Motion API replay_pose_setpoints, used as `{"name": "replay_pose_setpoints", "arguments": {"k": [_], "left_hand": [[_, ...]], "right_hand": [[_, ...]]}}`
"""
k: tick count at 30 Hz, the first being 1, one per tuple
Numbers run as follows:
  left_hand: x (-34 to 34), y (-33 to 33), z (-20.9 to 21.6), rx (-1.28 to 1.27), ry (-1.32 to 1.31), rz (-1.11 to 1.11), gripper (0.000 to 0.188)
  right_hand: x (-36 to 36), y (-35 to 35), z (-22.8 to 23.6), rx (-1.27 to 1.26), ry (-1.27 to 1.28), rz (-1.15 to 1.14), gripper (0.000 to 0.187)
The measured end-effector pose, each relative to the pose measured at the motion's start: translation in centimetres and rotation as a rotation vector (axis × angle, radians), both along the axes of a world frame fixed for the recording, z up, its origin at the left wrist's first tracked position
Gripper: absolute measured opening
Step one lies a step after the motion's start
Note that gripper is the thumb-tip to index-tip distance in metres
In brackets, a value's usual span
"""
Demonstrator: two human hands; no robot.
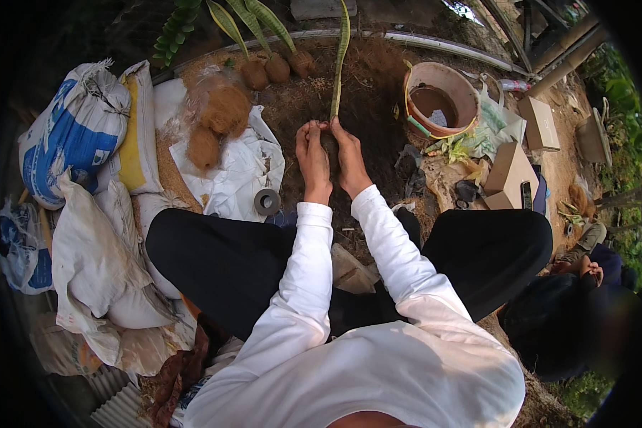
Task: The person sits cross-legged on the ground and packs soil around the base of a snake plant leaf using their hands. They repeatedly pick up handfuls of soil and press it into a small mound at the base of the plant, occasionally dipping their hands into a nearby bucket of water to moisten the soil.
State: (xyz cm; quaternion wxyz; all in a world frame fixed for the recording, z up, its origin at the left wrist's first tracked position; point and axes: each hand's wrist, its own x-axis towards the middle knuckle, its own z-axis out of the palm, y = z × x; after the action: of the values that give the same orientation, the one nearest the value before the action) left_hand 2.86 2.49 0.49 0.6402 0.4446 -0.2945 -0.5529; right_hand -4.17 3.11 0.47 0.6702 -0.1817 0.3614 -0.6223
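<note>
The left hand [313, 158] and right hand [350, 157] cup close together by the foot of a tall striped leaf [342, 60]; I can't tell what they hold. It looks like the packing step, and the next move seems to need a gentle press. Leafy brown balls [277, 68] sit beyond; the bucket [458, 89] at right could get bumped.

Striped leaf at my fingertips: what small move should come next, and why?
Perhaps press both palms gently inward: your left hand and right hand cup close together at the foot of the striped leaf, and the three leaves beyond have rounded brown balls at their bases.
</note>
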Motion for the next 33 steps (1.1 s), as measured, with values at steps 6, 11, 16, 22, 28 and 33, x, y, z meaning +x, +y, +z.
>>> {"name": "replay_pose_setpoints", "arguments": {"k": [6, 11, 16, 22, 28, 33], "left_hand": [[-2.7, 2.0, 0.6, 0.001, -0.207, -0.063, 0.029], [-3.0, 1.9, 0.5, -0.044, -0.179, -0.161, 0.037], [-3.2, 2.3, -0.1, 0.033, -0.076, -0.197, 0.043], [-0.1, 1.2, -3.6, 0.316, 0.336, -0.121, 0.038], [2.6, 0.2, -4.9, 0.292, 0.341, 0.017, 0.035], [2.5, -0.1, -6.1, 0.278, 0.365, 0.019, 0.031]], "right_hand": [[-2.5, 1.0, -0.2, 0.078, 0.341, -0.066, 0.048], [-4.3, 1.6, 0.3, -0.054, 0.645, -0.153, 0.046], [-4.2, 1.7, -1.3, -0.24, 0.903, -0.142, 0.052], [-7.7, 1.4, -4.0, -0.053, 0.899, -0.03, 0.043], [-8.0, 5.3, -12.4, 0.14, 1.586, 0.458, 0.061], [-6.7, 7.5, -18.4, 0.023, 1.927, 0.366, 0.053]]}}
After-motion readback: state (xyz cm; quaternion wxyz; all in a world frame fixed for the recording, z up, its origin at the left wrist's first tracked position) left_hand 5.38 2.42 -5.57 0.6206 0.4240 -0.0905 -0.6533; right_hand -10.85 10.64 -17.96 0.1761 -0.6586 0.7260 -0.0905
